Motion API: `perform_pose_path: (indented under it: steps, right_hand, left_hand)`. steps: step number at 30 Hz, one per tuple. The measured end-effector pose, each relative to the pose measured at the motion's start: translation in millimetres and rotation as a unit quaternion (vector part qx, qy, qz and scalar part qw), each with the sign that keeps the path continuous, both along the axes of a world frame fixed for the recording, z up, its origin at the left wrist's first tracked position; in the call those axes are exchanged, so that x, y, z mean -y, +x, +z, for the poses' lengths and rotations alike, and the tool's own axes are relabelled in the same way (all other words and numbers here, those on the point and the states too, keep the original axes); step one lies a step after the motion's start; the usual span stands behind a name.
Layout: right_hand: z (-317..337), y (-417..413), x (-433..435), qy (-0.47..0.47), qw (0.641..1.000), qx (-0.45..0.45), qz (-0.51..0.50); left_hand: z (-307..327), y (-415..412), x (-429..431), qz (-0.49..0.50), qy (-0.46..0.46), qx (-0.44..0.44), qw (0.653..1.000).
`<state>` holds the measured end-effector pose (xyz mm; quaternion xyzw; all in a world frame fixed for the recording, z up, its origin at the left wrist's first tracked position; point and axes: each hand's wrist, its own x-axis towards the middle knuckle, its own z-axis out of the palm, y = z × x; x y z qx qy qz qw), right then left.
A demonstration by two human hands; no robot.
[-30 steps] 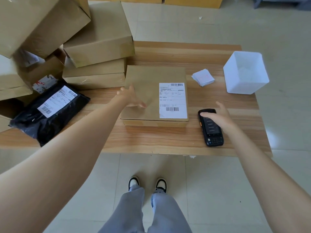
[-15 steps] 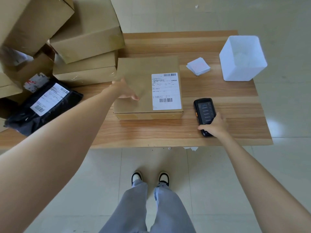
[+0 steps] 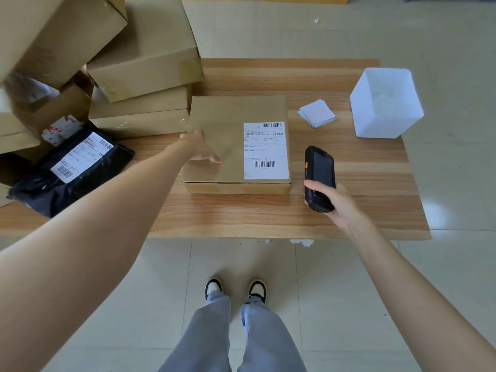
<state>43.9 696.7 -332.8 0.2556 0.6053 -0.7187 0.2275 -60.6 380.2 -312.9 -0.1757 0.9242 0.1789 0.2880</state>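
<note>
A parcel box [image 3: 222,135] lies mid-way on the table [image 3: 268,216], with a shipping label [image 3: 265,151] on its right half. Left of it stand stacked cartons [image 3: 145,63], a mailer bag [image 3: 67,170] before them. Right of the box is a handheld scanner [image 3: 320,167]; behind that lie paper slips [image 3: 316,114], with a plastic bin [image 3: 386,103] farther right.

Count of goods on the surface [image 3: 268,210]
One labelled cardboard box [image 3: 230,130], at least four plain cardboard boxes [image 3: 145,49] piled at the left, one black mailer bag [image 3: 107,162], one handheld scanner [image 3: 320,167], one white plastic bin [image 3: 386,103], one small stack of paper slips [image 3: 316,114].
</note>
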Motion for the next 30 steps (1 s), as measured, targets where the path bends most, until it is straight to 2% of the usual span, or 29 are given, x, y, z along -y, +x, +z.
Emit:
perform_pose_path:
  steps: [3,9,22,30]
  right_hand:
    - [27,-5,11,-0.094,0.995,-0.013,-0.016]
    - [63,-7,30,-0.145,0.988,-0.038,0.043]
    - [62,19,66,-0.076,0.991,0.017,0.109]
    - [60,34,69,-0.023,0.993,0.03,0.113]
  left_hand:
    - [1,2,-1,-0.004,-0.003,-0.002,1.0]
    - [0,3,-5,-0.026,-0.037,0.019,0.999]
    - [0,4,-7,-0.003,-0.022,0.019,1.0]
    - [-5,10,0,0.021,0.027,-0.01,0.999]
